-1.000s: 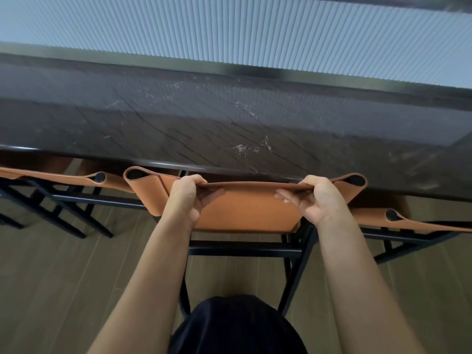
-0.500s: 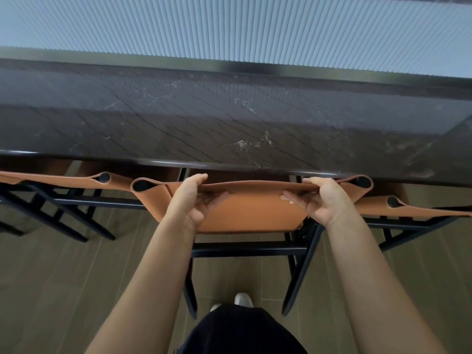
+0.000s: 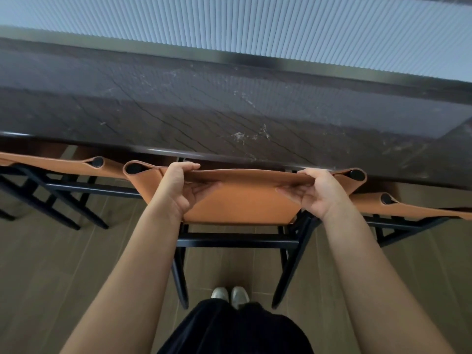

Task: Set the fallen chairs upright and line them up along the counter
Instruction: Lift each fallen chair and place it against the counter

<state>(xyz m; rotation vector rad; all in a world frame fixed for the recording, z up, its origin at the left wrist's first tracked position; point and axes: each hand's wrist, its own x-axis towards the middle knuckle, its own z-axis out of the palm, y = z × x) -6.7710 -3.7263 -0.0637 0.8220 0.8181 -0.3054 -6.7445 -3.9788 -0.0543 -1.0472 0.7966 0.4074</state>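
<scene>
A chair with a tan leather back (image 3: 245, 200) and a black metal frame stands upright right in front of me, its back top against the front edge of the dark marble counter (image 3: 229, 116). My left hand (image 3: 176, 190) grips the top edge of the leather back near its left end. My right hand (image 3: 319, 192) grips the same edge near the right end. A second upright chair (image 3: 63, 167) of the same kind stands to the left along the counter. A third chair (image 3: 413, 209) stands to the right, its back a little nearer to me.
Beyond the counter runs a ribbed pale wall panel (image 3: 255, 29). The floor is wood-look planks (image 3: 51, 277). My feet in light shoes (image 3: 229, 295) stand between the middle chair's rear legs, with my dark clothing below them.
The middle chair has slid forward toward the counter edge with both hands on its back. I have leaned back, so my feet now show.
</scene>
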